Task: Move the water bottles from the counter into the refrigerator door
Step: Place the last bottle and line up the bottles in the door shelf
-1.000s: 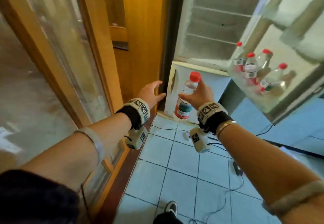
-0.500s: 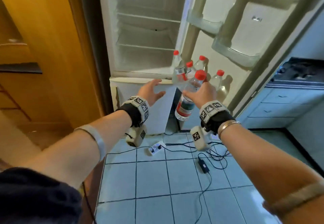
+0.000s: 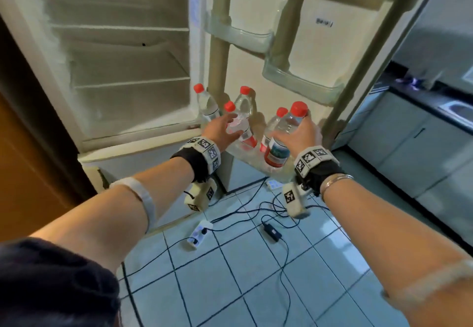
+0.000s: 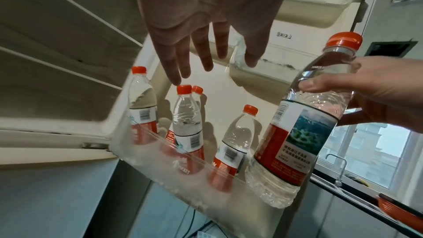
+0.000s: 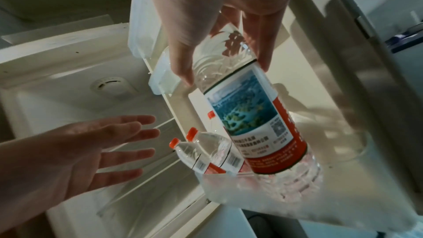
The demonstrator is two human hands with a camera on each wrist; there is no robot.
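Red-capped clear plastic water bottle (image 3: 284, 134) sits clamped in the right hand (image 3: 298, 136), poised over the frosted door shelf (image 4: 206, 184) for lowering beside four others, left hand (image 3: 220, 132) spread empty.

A clear red-capped water bottle (image 4: 297, 129) tilts above the refrigerator door's bottom shelf (image 4: 206, 184), where four smaller bottles (image 4: 187, 124) stand upright.
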